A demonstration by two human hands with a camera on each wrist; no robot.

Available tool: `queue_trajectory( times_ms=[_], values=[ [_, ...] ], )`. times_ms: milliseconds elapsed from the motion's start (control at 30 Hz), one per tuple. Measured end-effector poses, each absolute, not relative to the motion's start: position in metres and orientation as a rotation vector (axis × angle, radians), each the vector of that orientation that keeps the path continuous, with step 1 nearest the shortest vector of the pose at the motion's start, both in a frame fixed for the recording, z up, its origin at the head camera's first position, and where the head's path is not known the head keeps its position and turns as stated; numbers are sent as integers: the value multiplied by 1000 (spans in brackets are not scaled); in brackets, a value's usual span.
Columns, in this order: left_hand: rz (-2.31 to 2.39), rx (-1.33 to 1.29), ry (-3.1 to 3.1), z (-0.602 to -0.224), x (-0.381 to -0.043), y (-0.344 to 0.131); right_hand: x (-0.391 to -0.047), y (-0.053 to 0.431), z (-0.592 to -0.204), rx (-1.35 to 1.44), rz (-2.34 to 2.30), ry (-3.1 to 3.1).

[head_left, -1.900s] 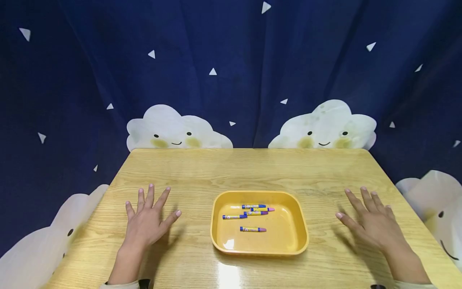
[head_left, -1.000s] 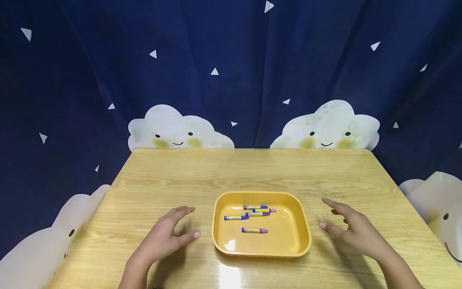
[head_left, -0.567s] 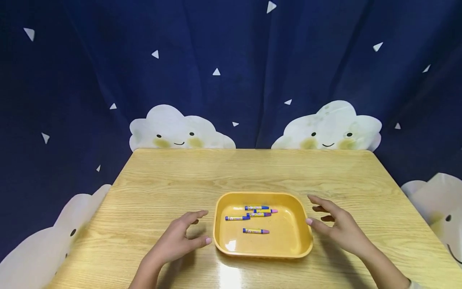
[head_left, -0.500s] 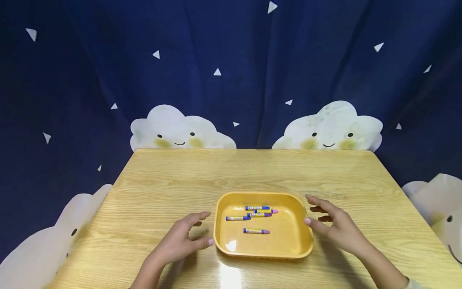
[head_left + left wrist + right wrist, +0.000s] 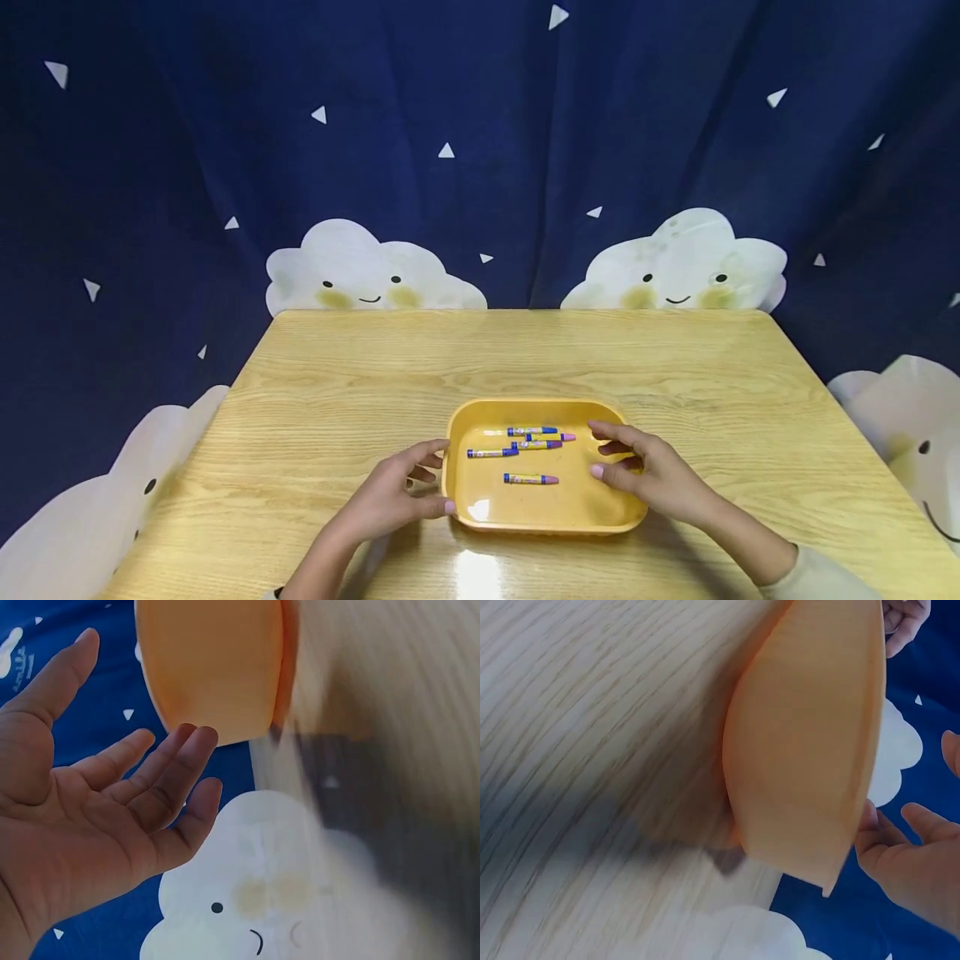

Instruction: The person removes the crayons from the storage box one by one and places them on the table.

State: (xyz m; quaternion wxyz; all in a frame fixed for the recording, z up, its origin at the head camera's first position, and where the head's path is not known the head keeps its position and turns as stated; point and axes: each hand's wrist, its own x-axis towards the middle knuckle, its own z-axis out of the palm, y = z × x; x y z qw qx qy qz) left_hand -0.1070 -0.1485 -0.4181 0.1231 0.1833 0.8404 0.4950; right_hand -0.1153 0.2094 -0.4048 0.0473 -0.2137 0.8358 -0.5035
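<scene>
A yellow plastic tray (image 5: pixel 547 528) stands on the table with several crayons in yellow-and-blue wrappers. One crayon (image 5: pixel 530 479) with a pinkish tip lies apart, in front of the cluster holding a purple-tipped crayon (image 5: pixel 542 445). My left hand (image 5: pixel 390 498) is at the tray's left rim, fingertips and thumb close to it; whether they touch it I cannot tell. Over the right rim reaches my right hand (image 5: pixel 652 475), fingers loosely bent above the inside, holding nothing. In the right wrist view the tray's side wall (image 5: pixel 806 742) partly hides the right hand's fingertips.
The wooden table (image 5: pixel 360 358) extends around the tray on every side. Behind it hangs a dark blue curtain (image 5: pixel 480 100) with white triangles and smiling clouds. Glare falls on the table in front of the tray.
My right hand has moved left, from beside the tray to over its right part. My left hand has shifted slightly right, up to the left rim. The crayons lie as before.
</scene>
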Motion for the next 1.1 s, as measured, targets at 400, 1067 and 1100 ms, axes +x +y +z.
queue_trajectory(
  times_ms=[400, 1067, 1100],
  values=[
    [1572, 405, 2327, -426, -107, -139, -124, 190, -413, -649, -1483, 2414],
    [1592, 289, 2223, -419, -112, -135, -148, 170, -446, -689, -1267, 2427],
    [1592, 279, 2221, -419, -112, -135, -148, 169, -447, -692, -1264, 2432]
  ],
)
